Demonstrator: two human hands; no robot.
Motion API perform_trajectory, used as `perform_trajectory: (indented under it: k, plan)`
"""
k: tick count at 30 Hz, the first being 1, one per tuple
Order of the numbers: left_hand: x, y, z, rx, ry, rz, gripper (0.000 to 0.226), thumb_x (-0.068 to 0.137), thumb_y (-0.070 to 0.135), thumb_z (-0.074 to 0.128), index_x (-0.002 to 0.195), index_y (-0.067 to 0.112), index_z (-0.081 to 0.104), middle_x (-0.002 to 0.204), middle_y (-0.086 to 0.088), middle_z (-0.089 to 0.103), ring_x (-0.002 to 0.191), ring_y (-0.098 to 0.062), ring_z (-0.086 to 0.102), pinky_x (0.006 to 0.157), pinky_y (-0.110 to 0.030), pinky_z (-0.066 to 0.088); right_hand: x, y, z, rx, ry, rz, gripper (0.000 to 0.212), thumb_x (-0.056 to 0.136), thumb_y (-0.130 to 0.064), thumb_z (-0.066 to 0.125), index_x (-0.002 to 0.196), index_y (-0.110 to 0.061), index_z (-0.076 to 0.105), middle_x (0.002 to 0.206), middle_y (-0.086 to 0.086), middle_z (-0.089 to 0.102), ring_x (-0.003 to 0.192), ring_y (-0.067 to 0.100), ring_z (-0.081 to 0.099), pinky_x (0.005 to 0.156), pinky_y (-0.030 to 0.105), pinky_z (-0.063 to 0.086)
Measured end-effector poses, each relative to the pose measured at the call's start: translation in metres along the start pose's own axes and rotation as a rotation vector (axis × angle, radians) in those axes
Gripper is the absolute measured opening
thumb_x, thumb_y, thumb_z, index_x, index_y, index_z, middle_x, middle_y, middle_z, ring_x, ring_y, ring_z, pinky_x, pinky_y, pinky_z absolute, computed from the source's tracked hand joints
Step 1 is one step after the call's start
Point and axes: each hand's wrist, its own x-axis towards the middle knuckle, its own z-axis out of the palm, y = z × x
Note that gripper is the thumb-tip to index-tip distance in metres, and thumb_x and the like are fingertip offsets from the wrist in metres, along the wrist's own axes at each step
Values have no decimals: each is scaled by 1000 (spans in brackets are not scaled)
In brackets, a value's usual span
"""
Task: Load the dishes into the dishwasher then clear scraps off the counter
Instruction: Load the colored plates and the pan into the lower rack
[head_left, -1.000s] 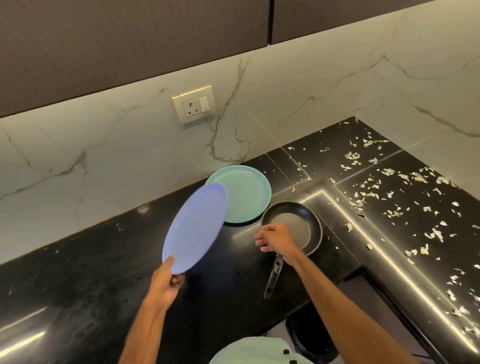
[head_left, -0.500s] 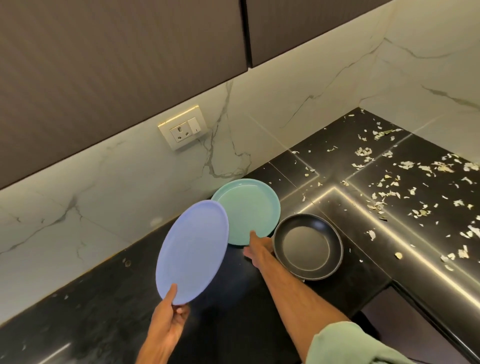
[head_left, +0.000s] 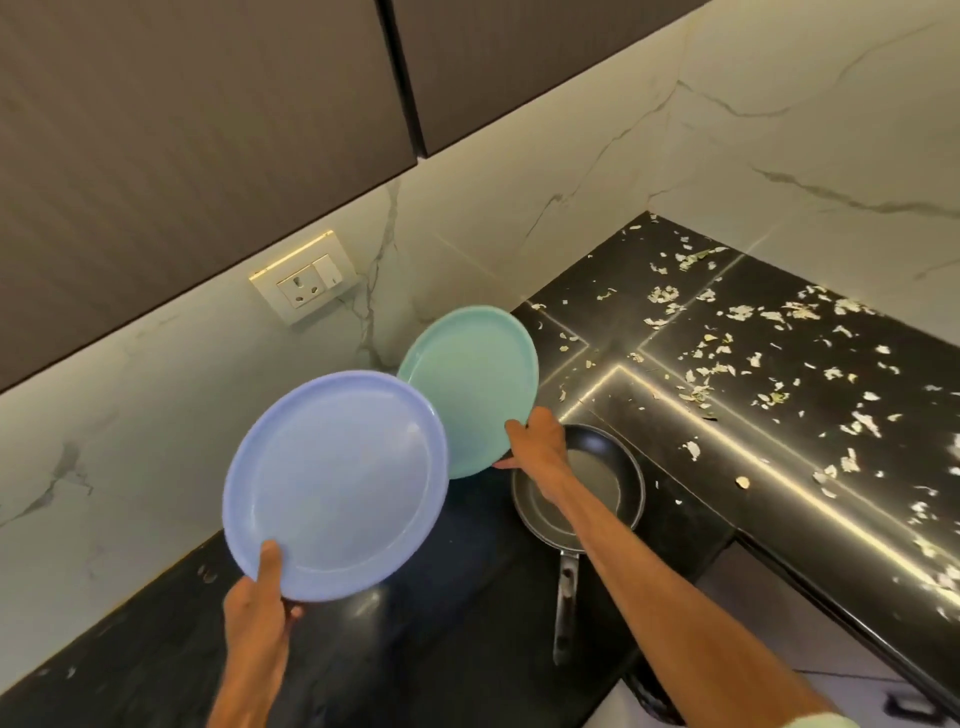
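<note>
Black counter (head_left: 779, 467) strewn with scraps (head_left: 769, 322), marble backsplash (head_left: 519, 218)

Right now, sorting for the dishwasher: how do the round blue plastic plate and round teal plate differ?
The round blue plastic plate is held by the left hand, the round teal plate by the right hand. The blue plate overlaps the teal plate's edge. Both are raised, tilted, empty.
</note>
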Motion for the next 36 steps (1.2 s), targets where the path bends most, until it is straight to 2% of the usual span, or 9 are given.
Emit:
perform_trajectory:
  k: [4,7,10,13,15,19,23,29,36]
  plan:
    - [-2,39,50,138,-143,228,36,100,36,59,95,0,63,79,-13,63,64,-22,54,52,-29,46,-27,-3,-89,-309,277,-283,16,98,-19,54,100,-4,61,92,12,69,79,27,71,58,46,63]
    - [-20,65,100,189,-288,395,39,96,35,64,74,4,57,59,-8,55,55,-17,52,60,-36,46,-63,3,-159,-377,475,-366,26,101,-27,54,105,-4,66,88,6,69,74,21,70,56,44,61]
    - [-56,86,153,264,-464,565,50,97,30,67,58,7,46,39,3,44,37,-4,42,44,-23,38,-113,15,-227,-431,659,-391,33,104,-34,51,96,-7,68,77,4,67,69,21,66,56,42,57]
    - [-110,103,207,376,-696,782,57,91,50,64,56,16,35,41,8,34,41,-3,27,41,-26,20,-176,22,-293,-531,851,-406,40,105,-40,47,81,-14,63,63,-1,60,57,18,61,51,37,52]
    - [-152,106,244,453,-808,916,55,93,45,66,55,20,36,42,11,34,43,-3,25,43,-27,18,-220,28,-335,-610,968,-390,40,105,-37,50,71,-17,58,56,-4,55,50,18,55,49,35,48]
    - [-261,95,307,531,-1098,1218,36,95,33,66,61,41,57,52,16,50,48,-1,41,49,-19,29,-305,54,-404,-761,1112,-184,38,100,-35,56,66,-19,51,57,3,57,55,32,55,54,32,35]
    - [-367,53,353,650,-1307,1466,30,91,45,64,71,25,72,57,4,58,55,-16,55,55,-33,40,-385,117,-455,-727,1122,66,38,100,-39,54,73,-13,56,74,11,68,73,42,63,60,38,42]
    - [-527,-51,376,811,-1564,1843,41,86,59,51,70,27,71,64,10,56,60,-14,56,52,-31,43,-501,230,-498,-589,1117,321,35,100,-44,50,75,-21,47,88,13,70,88,40,64,69,41,44]
    - [-676,-140,369,802,-1872,2050,29,84,46,52,70,30,71,60,11,49,57,-18,56,53,-23,30,-609,323,-521,-433,1161,618,24,97,-37,52,81,-19,54,88,7,66,87,31,64,67,35,42]
